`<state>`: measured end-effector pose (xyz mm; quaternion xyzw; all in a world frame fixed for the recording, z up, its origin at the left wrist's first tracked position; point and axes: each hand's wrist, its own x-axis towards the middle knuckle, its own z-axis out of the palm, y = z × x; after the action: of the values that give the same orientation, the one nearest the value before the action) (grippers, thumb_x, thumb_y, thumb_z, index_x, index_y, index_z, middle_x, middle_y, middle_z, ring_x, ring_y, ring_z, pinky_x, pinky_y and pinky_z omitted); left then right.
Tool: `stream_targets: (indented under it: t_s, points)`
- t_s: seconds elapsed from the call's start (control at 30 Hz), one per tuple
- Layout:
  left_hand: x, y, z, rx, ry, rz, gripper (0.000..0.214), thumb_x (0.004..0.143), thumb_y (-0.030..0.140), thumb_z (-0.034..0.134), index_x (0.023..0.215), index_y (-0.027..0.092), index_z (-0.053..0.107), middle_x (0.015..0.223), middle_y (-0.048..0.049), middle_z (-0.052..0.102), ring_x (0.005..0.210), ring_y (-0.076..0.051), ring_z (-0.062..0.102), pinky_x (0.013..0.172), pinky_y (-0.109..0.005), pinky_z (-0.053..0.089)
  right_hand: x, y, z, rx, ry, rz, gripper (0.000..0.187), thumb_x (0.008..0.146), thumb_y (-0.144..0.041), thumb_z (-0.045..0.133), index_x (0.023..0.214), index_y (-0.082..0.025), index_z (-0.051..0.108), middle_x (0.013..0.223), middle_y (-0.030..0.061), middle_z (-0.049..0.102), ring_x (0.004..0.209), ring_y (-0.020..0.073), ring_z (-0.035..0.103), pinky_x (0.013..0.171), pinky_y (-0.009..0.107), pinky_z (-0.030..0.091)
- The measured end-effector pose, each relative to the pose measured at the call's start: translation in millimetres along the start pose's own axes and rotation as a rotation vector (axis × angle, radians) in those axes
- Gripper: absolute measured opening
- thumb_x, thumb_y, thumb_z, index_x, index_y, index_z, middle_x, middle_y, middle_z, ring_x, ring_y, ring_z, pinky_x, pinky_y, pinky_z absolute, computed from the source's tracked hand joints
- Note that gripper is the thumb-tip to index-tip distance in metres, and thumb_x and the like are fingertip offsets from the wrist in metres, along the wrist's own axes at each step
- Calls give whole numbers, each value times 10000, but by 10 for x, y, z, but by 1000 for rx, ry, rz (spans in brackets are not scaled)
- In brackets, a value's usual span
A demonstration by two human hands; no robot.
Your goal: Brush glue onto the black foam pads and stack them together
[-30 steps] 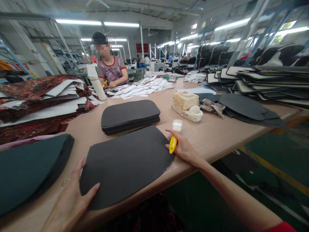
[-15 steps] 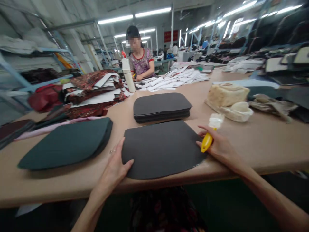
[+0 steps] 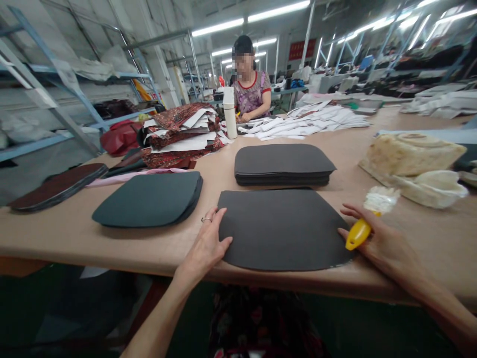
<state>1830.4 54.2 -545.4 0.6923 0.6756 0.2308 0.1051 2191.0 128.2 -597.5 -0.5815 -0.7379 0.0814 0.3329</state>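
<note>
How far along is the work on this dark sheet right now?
Done: one dark sheet lies flat alone at the table edge. In hand: left hand presses its left edge; right hand grips a yellow-handled brush at its right edge. Left: the sheet's surface looks matte and unbrushed, and the stack behind probably waits, though I cannot tell.

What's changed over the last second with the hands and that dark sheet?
Mostly the view swung left, bringing the dark green stack fully into frame. The left hand stays flat on the near-left edge of the dark sheet; the right hand still grips the yellow-handled brush at its right edge. Nothing was taken up or let go, and the sheet lies where it was on the table.
</note>
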Motion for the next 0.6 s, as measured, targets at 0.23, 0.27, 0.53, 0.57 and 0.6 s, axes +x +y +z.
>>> stream_targets:
  t_s: [0.23, 0.27, 0.53, 0.57, 0.6]
  points:
    - [-36, -31, -9, 180, 23, 19, 528, 735, 177, 623, 1236, 190, 457, 1374, -125, 377, 1270, -288, 333, 1043, -501, 310, -7, 50, -8, -122, 7, -64, 482, 775, -524, 480, 1150, -226, 536, 800, 89, 647, 627, 247, 607, 573, 361, 476]
    - [-37, -31, -7, 174, 21, 43, 503, 740, 163, 607, 1223, 197, 472, 1368, -117, 384, 1266, -285, 335, 1042, -497, 313, -7, 53, -6, -122, 21, -72, 481, 778, -534, 475, 1134, -219, 552, 764, 88, 632, 628, 250, 602, 582, 368, 477]
    - [29, 8, 22, 98, -101, 315, 434, 796, 48, 317, 1076, 214, 605, 1167, -92, 565, 1110, -208, 503, 964, -419, 429, -3, 29, 57, 20, 8, -132, 348, 835, -474, 452, 1045, -241, 605, 1038, 93, 642, 926, 276, 602, 815, 445, 473]
    - [44, -1, 23, 107, -96, 330, 426, 797, 59, 313, 1050, 211, 620, 1146, -95, 581, 1086, -208, 522, 941, -407, 449, 0, 36, 69, 20, 17, -134, 330, 836, -458, 459, 1040, -247, 611, 1033, 89, 642, 933, 273, 598, 826, 448, 471]
    - [59, -15, 27, 116, -94, 343, 415, 800, 75, 318, 1038, 214, 629, 1138, -94, 590, 1073, -209, 534, 925, -394, 463, 5, 43, 78, 16, 24, -132, 315, 837, -445, 465, 1036, -253, 616, 1026, 85, 640, 937, 271, 595, 832, 448, 471]
